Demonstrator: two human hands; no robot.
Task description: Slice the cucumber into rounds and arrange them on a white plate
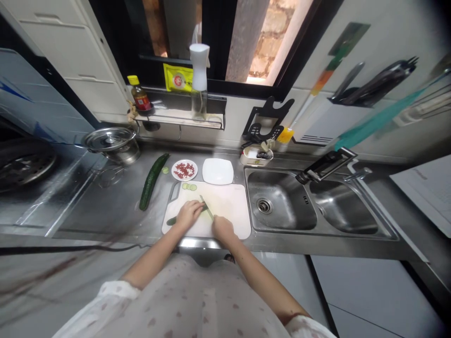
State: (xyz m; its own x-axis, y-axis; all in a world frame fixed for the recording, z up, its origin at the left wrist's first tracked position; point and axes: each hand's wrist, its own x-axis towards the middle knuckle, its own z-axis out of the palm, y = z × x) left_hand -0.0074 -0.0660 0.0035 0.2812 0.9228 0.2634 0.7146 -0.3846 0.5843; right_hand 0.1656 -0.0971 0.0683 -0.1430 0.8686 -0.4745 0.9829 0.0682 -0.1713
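Observation:
On the white cutting board (234, 202) lies a cucumber (171, 220), its middle covered by my left hand (189, 213), which is closed over it. My right hand (222, 228) grips the handle of a kitchen knife (207, 206), the handle itself hidden in the fist. The blade slants up and left across the cucumber's right end, close to my left fingertips. A few round cucumber slices (189, 187) rest near the board's top left corner. Left of the board, a second, whole cucumber (153, 182) lies on the steel counter beside a small cut end piece (165, 170).
Behind the board stand a small plate of chopped red and white bits (184, 170) and a white square plate (217, 171). A double sink (282, 199) with a black faucet (326, 165) is at the right. A lidded steel pot (112, 143) sits back left, below a shelf with bottles (179, 115).

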